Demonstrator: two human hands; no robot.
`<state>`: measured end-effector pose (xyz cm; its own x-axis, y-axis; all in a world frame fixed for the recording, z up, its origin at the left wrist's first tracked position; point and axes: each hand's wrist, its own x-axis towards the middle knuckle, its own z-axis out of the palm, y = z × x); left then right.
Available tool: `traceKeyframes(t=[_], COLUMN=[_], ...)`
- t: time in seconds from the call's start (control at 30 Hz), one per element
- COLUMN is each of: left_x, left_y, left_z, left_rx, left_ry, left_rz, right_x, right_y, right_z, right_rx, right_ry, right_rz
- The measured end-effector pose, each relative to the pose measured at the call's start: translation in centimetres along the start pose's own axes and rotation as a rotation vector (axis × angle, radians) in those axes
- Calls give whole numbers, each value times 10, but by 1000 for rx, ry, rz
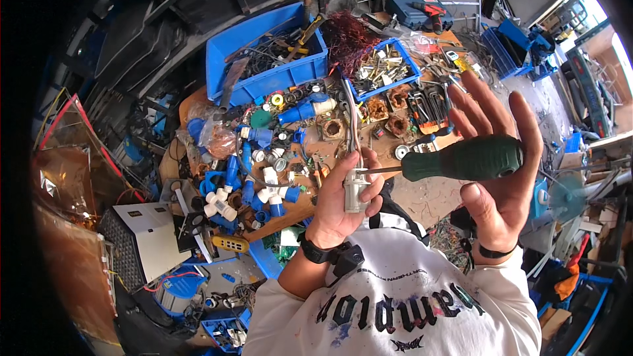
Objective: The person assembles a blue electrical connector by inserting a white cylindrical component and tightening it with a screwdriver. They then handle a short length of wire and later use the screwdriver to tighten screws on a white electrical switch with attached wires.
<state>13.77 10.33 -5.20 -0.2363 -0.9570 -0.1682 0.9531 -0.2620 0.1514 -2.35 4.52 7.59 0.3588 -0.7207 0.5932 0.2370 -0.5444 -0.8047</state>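
Observation:
In my left hand is a pale grey plug insert, pinched between thumb and fingers. Several wires run up from its far end. A screwdriver with a dark green handle lies level, its thin shaft reaching left to the side of the insert; the tip's exact seat is too small to tell. My right hand holds that screwdriver loosely: the butt of the handle lies against the palm side, while fingers and thumb are spread around it.
Blue and white plug parts crowd the table's left side. Behind stand a large blue crate of tools and a smaller blue tray of brass pieces. Copper coils and hex keys lie to the right of the wires. A yellow-ended power strip sits lower left.

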Motion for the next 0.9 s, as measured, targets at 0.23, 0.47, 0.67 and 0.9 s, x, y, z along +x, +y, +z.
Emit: traceKeyframes(t=[0.23,0.47,0.67,0.9], left_x=[1,1,0,-3], left_y=[-1,-4,-4,-2], left_z=[-1,2,2,4], left_rx=[-3,-9,14,9], left_ry=[-3,-26,-12,17], left_rz=[-20,-37,-17,-18], right_x=[-8,-8,-13,-9], right_y=[0,-6,-2,2], right_z=[-16,-1,-14,-4], right_rx=[-128,-59,-110,5], right_ry=[-27,141,-16,-55], right_rz=[-59,88,-44,-73])
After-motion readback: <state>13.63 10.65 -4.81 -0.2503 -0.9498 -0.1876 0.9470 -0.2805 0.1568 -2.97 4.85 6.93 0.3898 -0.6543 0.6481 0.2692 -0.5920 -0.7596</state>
